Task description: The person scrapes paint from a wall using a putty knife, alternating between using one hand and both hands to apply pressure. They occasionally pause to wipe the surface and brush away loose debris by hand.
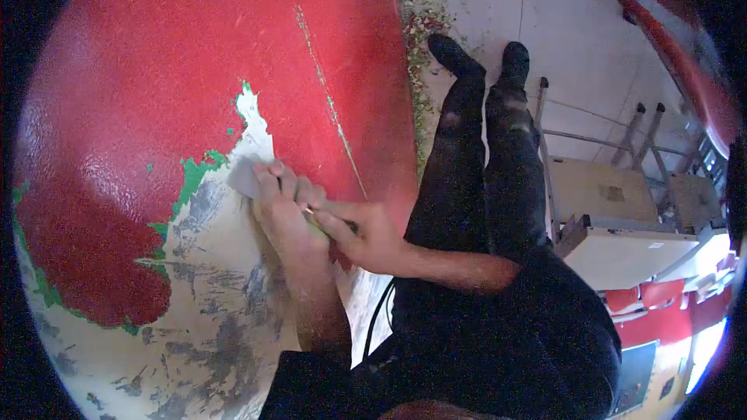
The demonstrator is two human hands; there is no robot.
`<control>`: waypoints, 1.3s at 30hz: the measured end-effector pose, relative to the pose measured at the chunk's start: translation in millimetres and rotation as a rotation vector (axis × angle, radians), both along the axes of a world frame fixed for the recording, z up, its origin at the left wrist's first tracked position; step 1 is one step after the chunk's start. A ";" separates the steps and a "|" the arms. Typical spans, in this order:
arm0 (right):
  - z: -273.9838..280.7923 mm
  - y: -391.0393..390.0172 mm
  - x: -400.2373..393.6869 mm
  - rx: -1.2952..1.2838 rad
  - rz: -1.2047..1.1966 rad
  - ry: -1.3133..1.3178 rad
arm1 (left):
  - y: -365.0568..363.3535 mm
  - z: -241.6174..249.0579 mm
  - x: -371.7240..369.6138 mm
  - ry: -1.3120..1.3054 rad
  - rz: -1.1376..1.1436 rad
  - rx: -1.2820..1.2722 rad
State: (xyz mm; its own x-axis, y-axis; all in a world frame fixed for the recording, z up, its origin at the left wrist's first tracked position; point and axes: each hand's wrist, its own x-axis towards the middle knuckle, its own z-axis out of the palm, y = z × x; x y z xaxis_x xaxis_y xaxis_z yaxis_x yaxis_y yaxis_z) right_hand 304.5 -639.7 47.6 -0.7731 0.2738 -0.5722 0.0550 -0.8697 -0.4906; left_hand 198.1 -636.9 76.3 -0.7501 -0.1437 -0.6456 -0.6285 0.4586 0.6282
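Note:
A paint scraper (244, 179) with a broad, flat blade lies against a surface where red paint meets a bare patch. My left hand (284, 206) is closed around the scraper close to its blade, fingers bent over it. Behind it, my right hand (364, 235) grips the handle end, which the fingers mostly hide. Both hands are slightly smeared by motion. Red paint (179, 54) covers much of the surface, with a ragged green edge (194, 175) beside the bare, grey-white patch (226, 288). A narrow white strip of bare surface reaches up past the blade.
Paint flakes (420, 54) lie along the foot of the red surface. My legs (510, 163) stand on the pale tiled floor (580, 23). To the right are desks or chairs with metal legs (583, 140) and light panels (622, 253). A scratched line (323, 85) crosses the red paint.

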 end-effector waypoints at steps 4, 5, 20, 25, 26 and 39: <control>-0.6 7.2 -2.0 -0.109 0.121 0.007 | -7.4 3.5 -3.8 0.009 -0.072 0.035; -1.4 14.7 -4.7 -0.178 0.193 -0.011 | 0.8 2.2 -8.5 0.018 -0.071 0.061; -15.5 -10.4 -13.1 -0.099 0.035 0.034 | -5.1 -7.4 4.4 0.109 -0.083 0.064; -17.4 -26.9 -8.0 0.000 -0.056 0.032 | -0.6 3.2 8.1 0.049 -0.265 -0.164; -13.1 -32.8 -3.8 0.022 -0.079 0.016 | -8.4 3.1 11.6 -0.032 -0.218 -0.122; -17.5 5.7 -24.0 -0.146 -0.041 -0.064 | 10.0 -15.8 -13.2 -0.123 -0.111 0.049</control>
State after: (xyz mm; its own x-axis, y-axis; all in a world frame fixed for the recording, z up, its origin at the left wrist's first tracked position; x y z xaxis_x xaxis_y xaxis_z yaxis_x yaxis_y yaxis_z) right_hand 280.5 -633.9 30.1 -0.7236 0.2147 -0.6560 0.0454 -0.9335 -0.3556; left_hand 184.9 -626.9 60.5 -0.6747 -0.0305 -0.7374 -0.6490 0.5004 0.5731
